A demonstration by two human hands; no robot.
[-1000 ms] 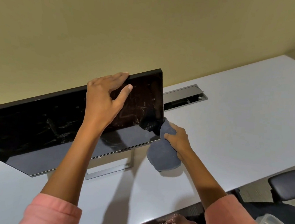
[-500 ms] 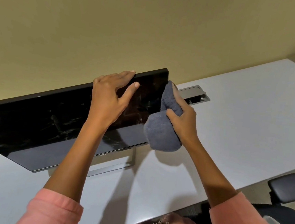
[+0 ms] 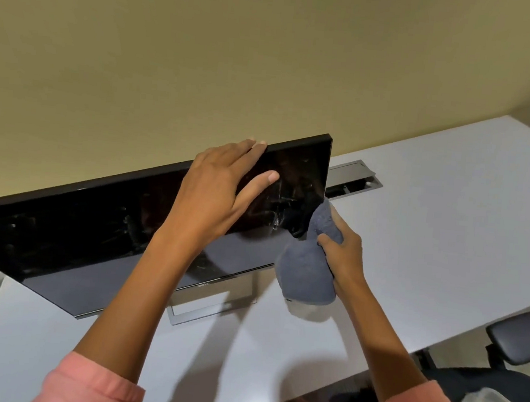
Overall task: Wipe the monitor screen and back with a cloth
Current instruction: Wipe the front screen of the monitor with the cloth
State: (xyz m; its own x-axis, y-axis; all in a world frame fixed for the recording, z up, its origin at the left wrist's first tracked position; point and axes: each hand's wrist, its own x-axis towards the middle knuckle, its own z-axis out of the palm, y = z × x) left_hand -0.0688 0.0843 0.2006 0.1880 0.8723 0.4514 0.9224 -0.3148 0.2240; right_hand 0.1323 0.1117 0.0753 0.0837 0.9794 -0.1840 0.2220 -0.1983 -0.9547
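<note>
Cloth in right hand presses monitor edge; left hand steadies top.

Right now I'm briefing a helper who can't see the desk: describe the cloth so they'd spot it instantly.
Start at the white desk and find the black monitor standing on it. Go to the monitor's right edge, near its lower corner, where the right hand grips the cloth. It is the only soft, bunched, grey-blue thing there; everything nearby is hard and flat.

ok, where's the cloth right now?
Head view, right of centre: the cloth is gripped in the right hand, against the monitor's lower right edge.
</note>
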